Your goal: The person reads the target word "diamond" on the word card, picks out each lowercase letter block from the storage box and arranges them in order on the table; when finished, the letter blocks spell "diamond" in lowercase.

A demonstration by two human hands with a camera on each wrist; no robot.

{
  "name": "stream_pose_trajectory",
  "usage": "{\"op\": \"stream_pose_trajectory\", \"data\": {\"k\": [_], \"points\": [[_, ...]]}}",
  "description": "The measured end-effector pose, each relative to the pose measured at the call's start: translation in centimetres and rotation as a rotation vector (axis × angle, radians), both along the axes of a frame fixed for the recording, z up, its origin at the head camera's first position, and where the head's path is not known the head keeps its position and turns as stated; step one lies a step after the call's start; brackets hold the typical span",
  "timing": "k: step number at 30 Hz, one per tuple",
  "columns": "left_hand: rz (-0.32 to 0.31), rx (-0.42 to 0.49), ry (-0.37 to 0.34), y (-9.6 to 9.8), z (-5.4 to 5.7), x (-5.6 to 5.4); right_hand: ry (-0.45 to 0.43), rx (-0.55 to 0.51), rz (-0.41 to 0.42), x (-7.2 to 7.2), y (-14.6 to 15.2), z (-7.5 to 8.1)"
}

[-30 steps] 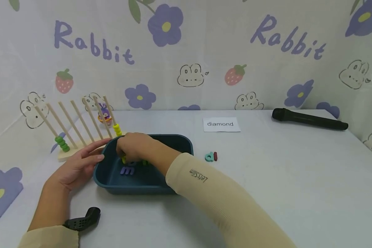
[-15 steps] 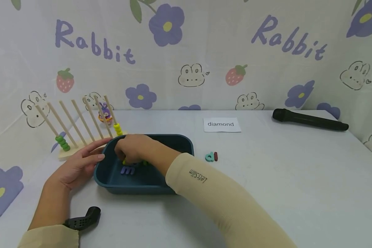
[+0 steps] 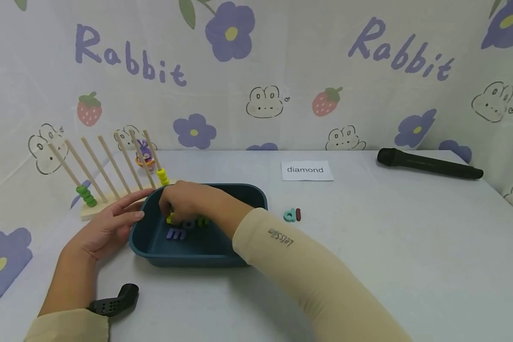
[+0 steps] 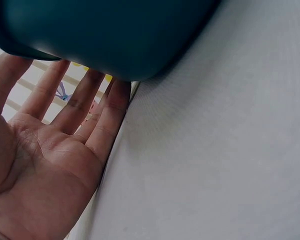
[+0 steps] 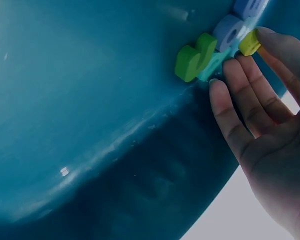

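A dark blue plastic bin (image 3: 196, 260) stands on the table, holding several coloured letters. My right hand (image 3: 188, 202) reaches inside and pinches a small yellow letter (image 5: 249, 43) between thumb and fingertip. Beside it in the right wrist view lie a purple o (image 5: 227, 32), a green n-like letter (image 5: 195, 57) and a teal letter (image 5: 214, 65), partly covered. Nearer me in the bin is a purple m (image 3: 176, 233). With fingers extended, my left hand (image 3: 107, 228) touches the bin's left end from outside.
Right of the bin lie a teal d (image 3: 289, 215) and a dark red bar-shaped letter (image 3: 298, 214). Behind them is a card (image 3: 307, 171) reading "diamond". A wooden peg rack (image 3: 90, 211) with beads stands left, a purple toy (image 3: 144, 154) behind it. A black microphone (image 3: 429, 164) lies far right.
My right hand has shifted slightly within the bin, and more of the purple and green letters beside it now shows. The left hand stays at the bin's end.
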State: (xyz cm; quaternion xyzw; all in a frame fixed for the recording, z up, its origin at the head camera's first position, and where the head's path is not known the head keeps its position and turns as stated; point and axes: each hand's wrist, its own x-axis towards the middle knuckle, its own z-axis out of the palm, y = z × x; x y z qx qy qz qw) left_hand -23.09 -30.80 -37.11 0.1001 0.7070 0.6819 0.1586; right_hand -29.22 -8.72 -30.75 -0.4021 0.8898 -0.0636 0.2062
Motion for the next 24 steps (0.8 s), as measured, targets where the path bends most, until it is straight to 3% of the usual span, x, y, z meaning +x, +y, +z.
{"op": "stream_pose_trajectory", "data": {"k": [12,24], "points": [[0.008,-0.019,-0.002,0.0,0.0,0.0,-0.098,-0.160,0.000,-0.8,1.6,0.6],[0.015,-0.032,-0.008,0.0,0.2,0.1,-0.359,-0.309,-0.007,-1.0,3.3,2.2]]}}
